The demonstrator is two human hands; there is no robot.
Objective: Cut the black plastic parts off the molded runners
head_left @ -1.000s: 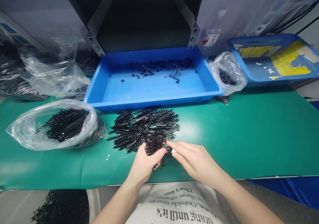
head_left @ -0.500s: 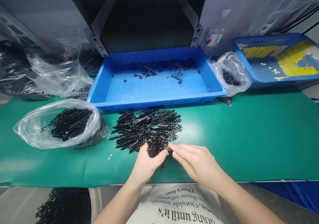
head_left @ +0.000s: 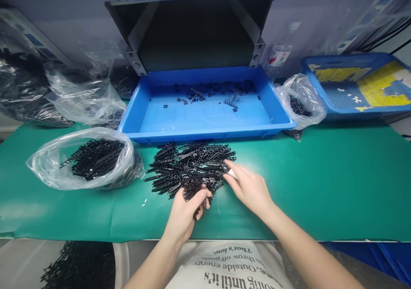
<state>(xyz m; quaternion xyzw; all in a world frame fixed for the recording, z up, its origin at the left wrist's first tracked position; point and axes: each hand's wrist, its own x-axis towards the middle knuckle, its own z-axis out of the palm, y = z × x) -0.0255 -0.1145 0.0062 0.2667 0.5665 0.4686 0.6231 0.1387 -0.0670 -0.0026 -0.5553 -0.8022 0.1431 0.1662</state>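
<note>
My left hand (head_left: 181, 216) is closed around a bunch of small black plastic strips (head_left: 192, 189), held low over the near edge of a loose pile. That pile of black ladder-like plastic strips (head_left: 189, 162) lies on the green mat. At the pile's right edge, my right hand (head_left: 253, 190) has its thumb and index finger pinched on a black strip, its shape mostly hidden by the fingers. Something small and white (head_left: 232, 174) shows at the fingers of this hand; I cannot make out what it is.
Behind the pile stands a blue tray (head_left: 205, 132) with scattered black bits, under a dark slanted panel (head_left: 199, 36). An open plastic bag of strips (head_left: 35, 165) sits left; a smaller bag (head_left: 316, 109) and blue basket (head_left: 369, 109) sit right. Below left is a round tub (head_left: 122, 263).
My right hand has moved away from the left hand, forward to the pile's right edge. My left hand has drawn slightly left and its fingers have wrapped around the bunch. The view has shifted slightly.
</note>
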